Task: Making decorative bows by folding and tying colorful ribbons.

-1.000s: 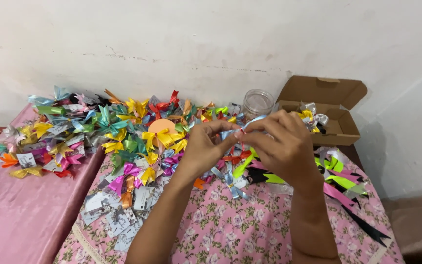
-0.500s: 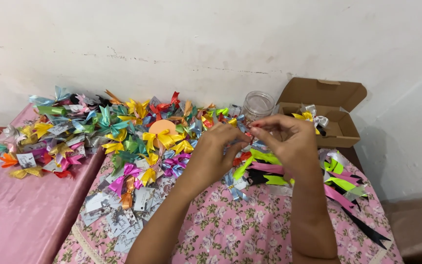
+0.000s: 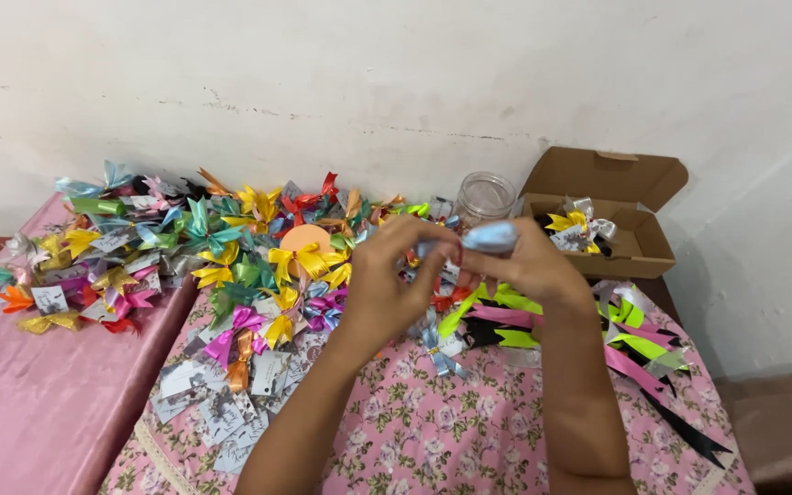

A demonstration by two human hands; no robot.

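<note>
Above the desk's middle | left hand (image 3: 387,275) and right hand (image 3: 529,266) both pinched shut on a pale blue ribbon (image 3: 490,238) | judgement: keep the fold tight, pinch firm | finished bows (image 3: 231,247) heaped along far edge.

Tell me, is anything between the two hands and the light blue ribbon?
No. The left hand and right hand both already pinch the shiny light blue ribbon above the pink floral tablecloth. Nothing visible sits between fingers and ribbon.
</note>
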